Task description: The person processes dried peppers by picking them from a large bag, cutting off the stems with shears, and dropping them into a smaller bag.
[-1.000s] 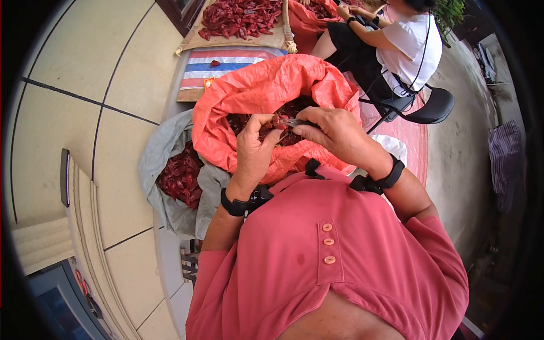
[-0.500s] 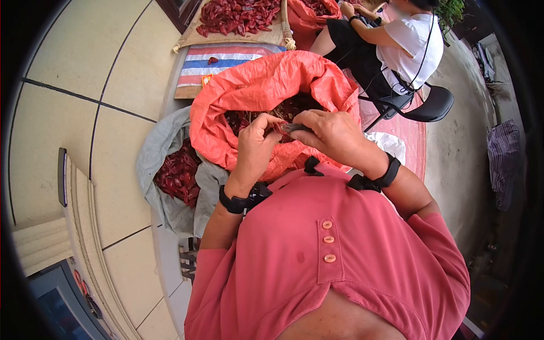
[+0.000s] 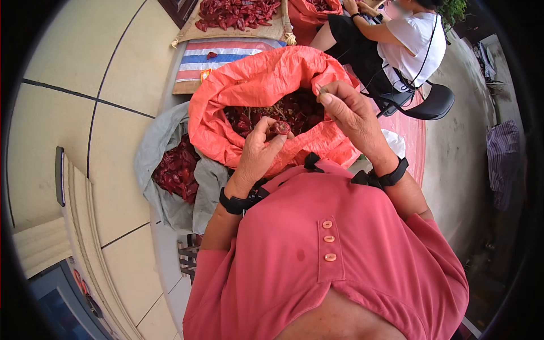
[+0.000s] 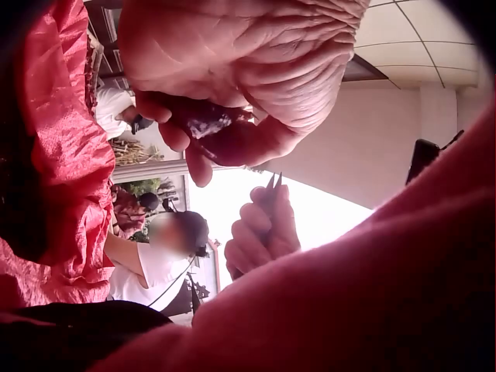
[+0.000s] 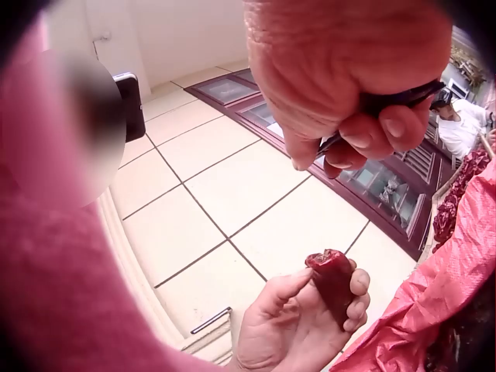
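Progress, judged from the present views: the chili in hand is already trimmed; the right wrist view shows it (image 5: pixel 335 280) with its cut end uppermost and open. It has not yet been put down. A large quantity of peppers remains in the supply bag, so I judge the work far from complete.

Grey sack (image 3: pixel 164 164), far left, lying open on the tiled floor: holds a heap of dark red chilies (image 3: pixel 177 170) (presumably the finished ones, though the views do not confirm it).

Left hand (image 3: pixel 258 153): fingers and thumb curled round the trimmed chili, holding it upright over the near edge of the orange bag.

Orange bag (image 3: pixel 255 85), centre, mouth rolled open: contains more dried chilies (image 3: pixel 294 110) mixed with pale stalks.

Right hand (image 3: pixel 351 113): raised apart from the left, above the bag's right rim, fingers closed round small scissors (image 4: pixel 273 188), blades pointing up and nearly together.

Beyond, at top: a woven mat (image 3: pixel 238 28) spread with further chilies, beside a striped cloth (image 3: pixel 195 56). A second person (image 3: pixel 408 39) sits on a dark chair (image 3: pixel 433 102), upper right, working at another red bag.
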The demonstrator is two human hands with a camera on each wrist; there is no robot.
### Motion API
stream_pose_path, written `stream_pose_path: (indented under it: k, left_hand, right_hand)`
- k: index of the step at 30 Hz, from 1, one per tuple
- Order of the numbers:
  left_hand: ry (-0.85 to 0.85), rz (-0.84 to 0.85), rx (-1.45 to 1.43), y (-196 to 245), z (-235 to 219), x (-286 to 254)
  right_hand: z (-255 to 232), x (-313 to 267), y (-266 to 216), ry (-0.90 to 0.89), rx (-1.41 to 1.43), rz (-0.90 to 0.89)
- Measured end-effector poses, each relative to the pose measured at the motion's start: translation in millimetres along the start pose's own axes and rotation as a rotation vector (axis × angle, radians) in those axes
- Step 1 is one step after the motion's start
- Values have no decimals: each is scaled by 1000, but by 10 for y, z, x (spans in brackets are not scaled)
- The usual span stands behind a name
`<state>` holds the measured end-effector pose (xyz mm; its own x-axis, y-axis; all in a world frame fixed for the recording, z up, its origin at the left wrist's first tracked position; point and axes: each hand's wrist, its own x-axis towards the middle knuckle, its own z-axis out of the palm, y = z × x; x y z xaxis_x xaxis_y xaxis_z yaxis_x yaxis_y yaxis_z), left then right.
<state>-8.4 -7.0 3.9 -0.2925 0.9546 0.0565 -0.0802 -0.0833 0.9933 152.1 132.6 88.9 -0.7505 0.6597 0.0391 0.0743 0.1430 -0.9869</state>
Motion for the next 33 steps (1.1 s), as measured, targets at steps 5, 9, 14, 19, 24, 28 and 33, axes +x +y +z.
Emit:
stream_pose_path:
  k: [5,9,14,19,24,28,33]
  left_hand:
    - [-21,-6,-131,158,-84,-20]
    - [-15,35,-39,186,-52,-4]
    - [-4,45,88,215,-45,-18]
    - [17,48,52,137,-59,-30]
    - [-17,41,-19,171,-63,-49]
    - [-44,136,45,33,-129,-32]
    - [-95,48,-48,57,-88,-11]
  right_hand:
    - [90,-82,21,-171,-451,-265]
    - [111,-52,20,-174,-637,-371]
    - [93,-24,-6,-232,-775,-406]
    - [96,-4,-8,-237,-721,-416]
    - [78,9,0,-277,-711,-404]
    - [74,18,9,-308,-637,-366]
    - [64,11,72,-343,-618,-365]
